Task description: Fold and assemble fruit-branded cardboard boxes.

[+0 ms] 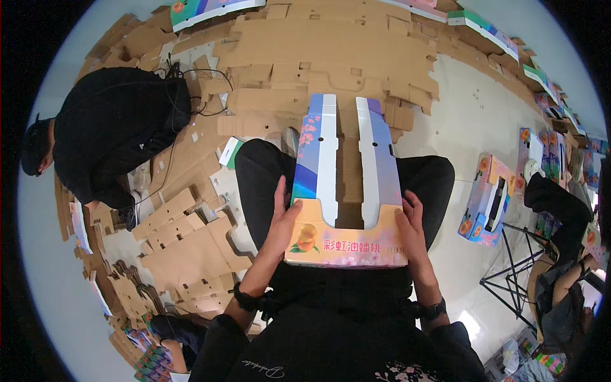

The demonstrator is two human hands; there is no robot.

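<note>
A printed cardboard fruit box [344,247] rests over my lap, its peach-coloured end toward me. Blue and purple side panels run away from me, and their white-edged flaps stand apart, leaving a long gap down the middle. Brown cardboard shows inside that gap. My left hand [284,219] is closed on the box's near left corner, thumb against the panel. At the near right corner, my right hand [411,226] grips the box in the same way. The undersides of both hands' grips are hidden by the box.
Flattened brown cardboard [318,38] covers much of the floor ahead and left. A person in black [121,127] bends down at the left, beside cables. To the right stand another printed box [485,200] and a black folding stool frame [515,274], near a second person [560,286].
</note>
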